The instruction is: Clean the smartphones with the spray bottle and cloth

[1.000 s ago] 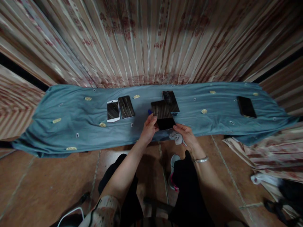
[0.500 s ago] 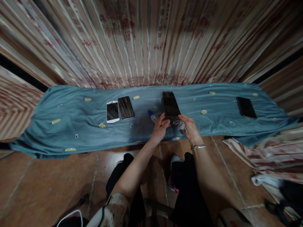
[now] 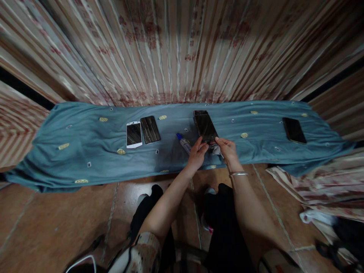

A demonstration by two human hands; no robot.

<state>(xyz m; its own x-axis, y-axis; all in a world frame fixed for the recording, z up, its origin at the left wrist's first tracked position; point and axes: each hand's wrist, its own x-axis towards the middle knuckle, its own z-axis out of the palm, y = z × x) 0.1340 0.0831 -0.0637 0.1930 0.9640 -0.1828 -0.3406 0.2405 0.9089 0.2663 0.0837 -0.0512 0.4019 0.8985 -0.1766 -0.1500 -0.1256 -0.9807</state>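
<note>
A dark-screened smartphone [image 3: 207, 129] is held by its near end between my two hands. My left hand [image 3: 196, 154] grips the near left corner, with its fingers closed against the edge. At the near right corner, my right hand [image 3: 227, 150] pinches the phone between thumb and fingers. A crumpled light grey cloth [image 3: 216, 149] shows beneath the phone's near end, against my right hand; whether that hand grips it too is unclear. Past the phone's far end, another dark object [image 3: 200, 113] sticks out, mostly covered. Beside my left hand lies a clear bottle with a blue cap [image 3: 184, 143].
To the left, a white-framed phone [image 3: 134, 135] and a black phone [image 3: 150, 129] lie side by side. Another black phone [image 3: 294, 130] is far right. A blue-green patterned cloth [image 3: 93, 146] covers the bench, with striped curtains [image 3: 176, 53] behind it.
The phone's near end has shifted slightly towards me and to the right, with both hands still on it. Less of the grey cloth shows, and more of the bottle is visible.
</note>
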